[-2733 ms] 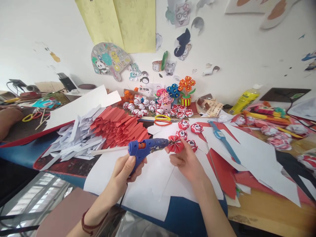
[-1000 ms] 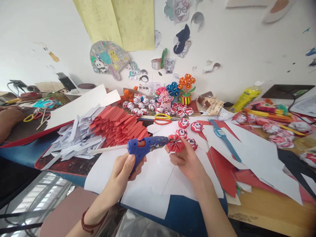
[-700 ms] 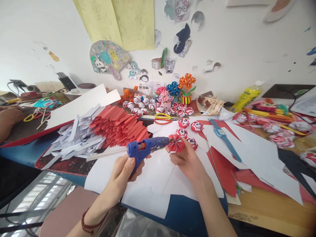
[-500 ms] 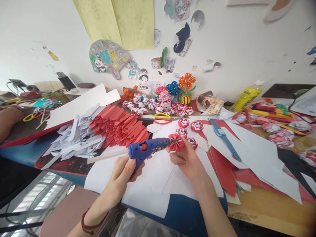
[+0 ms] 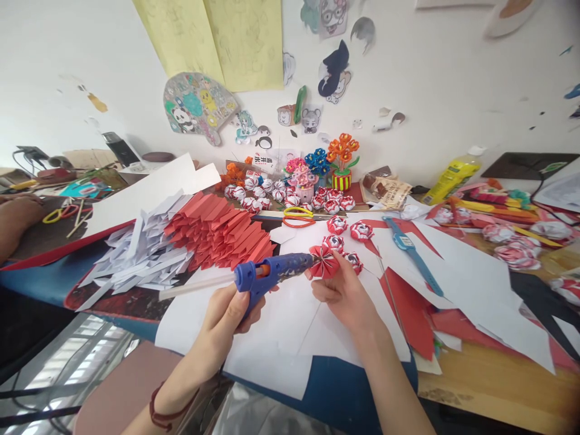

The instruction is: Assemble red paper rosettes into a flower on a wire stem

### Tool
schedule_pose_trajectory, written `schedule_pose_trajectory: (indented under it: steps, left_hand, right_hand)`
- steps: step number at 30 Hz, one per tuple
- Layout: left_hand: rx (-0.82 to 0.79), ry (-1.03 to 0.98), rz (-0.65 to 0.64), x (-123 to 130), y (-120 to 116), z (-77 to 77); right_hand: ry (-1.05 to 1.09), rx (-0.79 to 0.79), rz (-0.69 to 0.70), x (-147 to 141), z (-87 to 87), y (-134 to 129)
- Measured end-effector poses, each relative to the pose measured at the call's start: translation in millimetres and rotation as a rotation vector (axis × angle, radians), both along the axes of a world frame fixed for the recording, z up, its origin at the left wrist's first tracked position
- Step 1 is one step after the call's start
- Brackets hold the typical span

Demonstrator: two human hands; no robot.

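My left hand [image 5: 233, 311] is wrapped round the handle of a blue glue gun [image 5: 267, 275], a long clear glue stick trailing from its back. The gun's nozzle meets the edge of a red folded paper flower [image 5: 323, 262], which my right hand [image 5: 342, 290] pinches by its right side. Just behind that flower lie several red-and-white paper flowers [image 5: 361, 231]. White paper sheets [image 5: 281, 326] lie under both hands. To the left are a pile of folded red strips [image 5: 217, 232] and a pile of folded white strips [image 5: 140, 254].
Scissors [image 5: 298, 216] lie behind the hands. A blue watch [image 5: 414, 254] and red paper [image 5: 408, 308] are at right, a yellow bottle [image 5: 453, 175] beyond. Flower pots [image 5: 341, 181] line the wall. Another person's hand [image 5: 20, 220] rests at far left.
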State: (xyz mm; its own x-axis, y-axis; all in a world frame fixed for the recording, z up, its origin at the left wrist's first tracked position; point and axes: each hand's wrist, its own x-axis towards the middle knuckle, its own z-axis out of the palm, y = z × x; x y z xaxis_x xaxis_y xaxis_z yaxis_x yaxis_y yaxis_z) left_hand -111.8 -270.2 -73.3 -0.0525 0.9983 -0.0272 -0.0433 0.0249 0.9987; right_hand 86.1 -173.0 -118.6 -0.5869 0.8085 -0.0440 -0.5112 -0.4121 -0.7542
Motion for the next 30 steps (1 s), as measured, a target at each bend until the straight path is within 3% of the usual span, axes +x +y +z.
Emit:
schedule_pose_trajectory:
  steps: [30]
  left_hand:
    - [0.039,-0.013,-0.032,-2.9,-0.1,-2.7]
  right_hand:
    - [0.063,0.017,0.016,0.2,-0.4,-0.3]
